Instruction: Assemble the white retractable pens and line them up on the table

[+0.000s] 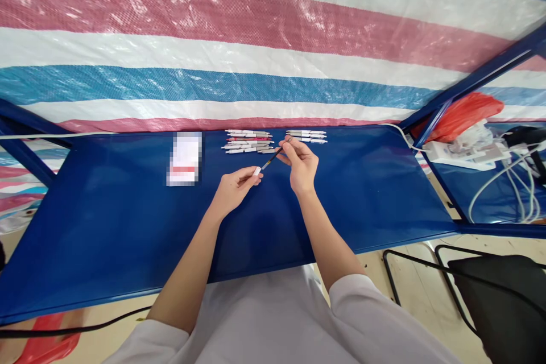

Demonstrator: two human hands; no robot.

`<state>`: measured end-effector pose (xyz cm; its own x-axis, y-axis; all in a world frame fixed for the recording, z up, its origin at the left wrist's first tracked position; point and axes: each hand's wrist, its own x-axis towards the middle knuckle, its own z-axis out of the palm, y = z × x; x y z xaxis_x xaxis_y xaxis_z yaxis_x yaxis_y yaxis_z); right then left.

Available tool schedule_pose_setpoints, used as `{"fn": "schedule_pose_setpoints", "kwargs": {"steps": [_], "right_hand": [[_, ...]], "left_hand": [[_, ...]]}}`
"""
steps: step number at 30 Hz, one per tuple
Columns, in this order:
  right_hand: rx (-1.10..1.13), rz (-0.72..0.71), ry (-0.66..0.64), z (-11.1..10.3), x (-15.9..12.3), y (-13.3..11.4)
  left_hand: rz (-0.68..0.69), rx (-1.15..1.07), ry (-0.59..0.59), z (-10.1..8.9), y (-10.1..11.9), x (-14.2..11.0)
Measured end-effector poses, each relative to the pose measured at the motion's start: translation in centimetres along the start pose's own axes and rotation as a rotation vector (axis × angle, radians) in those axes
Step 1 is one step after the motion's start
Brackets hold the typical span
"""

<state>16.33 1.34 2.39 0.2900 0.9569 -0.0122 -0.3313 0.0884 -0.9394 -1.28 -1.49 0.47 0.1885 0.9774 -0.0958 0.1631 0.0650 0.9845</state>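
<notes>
A striped plastic sheet [273,40], woven and creased with shiny patches, closes off the far side. Before it lies the tabletop [106,227], smooth, blue and glossy, broad surface running out left and right to straight edges. Blue metal bars [473,71] slant up at both far corners, bounding it. A person's pale shirt [264,318] stands at the near edge; right of it is a black chair [503,290] with a tubular frame. Beyond the right edge sit a crumpled red bag [464,116] and looped white cables [531,199].

On the tabletop's far left half lies a pixelated white rectangle [184,176]. At the far middle, slim pens [249,139] lie side by side, mostly white, one red; a smaller pen group [313,134] lies to their right, just beyond the right hand [302,165]. Its fingers pinch the far end of a thin dark rod [272,158], held slanting above the tabletop. The left hand [234,187] has narrow fingers around a small white piece [256,171] at the rod's near end.
</notes>
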Motion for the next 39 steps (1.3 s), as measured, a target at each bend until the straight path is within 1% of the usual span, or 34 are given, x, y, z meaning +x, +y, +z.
{"fn": "schedule_pose_setpoints", "kwargs": {"steps": [2, 4, 10, 13, 19, 25, 32, 39], "right_hand": [[0.016, 0.003, 0.047, -0.4, 0.6, 0.1], [0.01, 0.024, 0.067, -0.9, 1.0, 0.4], [0.022, 0.117, -0.022, -1.6, 0.7, 2.7], [0.04, 0.146, -0.053, -1.4, 0.3, 3.6], [0.014, 0.15, -0.106, -1.4, 0.2, 4.2], [-0.029, 0.153, -0.136, -1.6, 0.3, 4.4], [0.003, 0.158, -0.133, -1.6, 0.2, 4.3], [0.007, 0.168, -0.097, -1.6, 0.2, 4.3]], "left_hand": [[0.005, -0.014, 0.015, -0.3, -0.3, 0.1], [0.011, -0.067, 0.045, -0.4, -0.5, 0.2], [0.021, -0.356, 0.143, -0.1, -1.0, 1.2], [0.04, -0.427, 0.169, 0.3, -1.5, 1.9], [0.035, -0.402, 0.208, 0.8, -2.5, 2.4], [0.049, -0.369, 0.187, 0.7, -2.9, 2.3], [0.053, -0.368, 0.188, 0.8, -2.9, 2.1], [0.054, -0.341, 0.203, 0.9, -2.7, 2.0]]}}
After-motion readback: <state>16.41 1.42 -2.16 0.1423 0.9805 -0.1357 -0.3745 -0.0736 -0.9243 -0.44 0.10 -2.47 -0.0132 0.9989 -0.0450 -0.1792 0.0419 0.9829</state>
